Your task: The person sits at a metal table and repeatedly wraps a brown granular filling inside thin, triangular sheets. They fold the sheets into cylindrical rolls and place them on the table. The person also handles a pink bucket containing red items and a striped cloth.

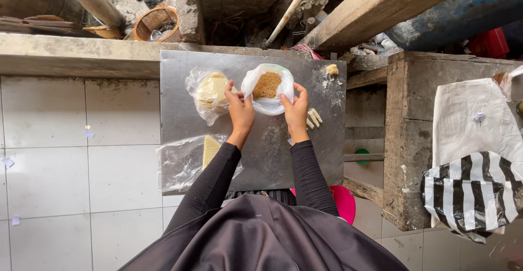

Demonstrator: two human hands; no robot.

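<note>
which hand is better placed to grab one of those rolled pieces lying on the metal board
Right. The right hand holds the crumb bag's edge right beside the rolled pieces; the left hand is on the bag's far side.

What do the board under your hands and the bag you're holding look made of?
The grey rectangular board looks like sheet metal: dull brushed sheen, floury smears. The clear bag of brown crumbs, held at its rim by the left hand and right hand, looks like thin crinkled plastic film.
</note>
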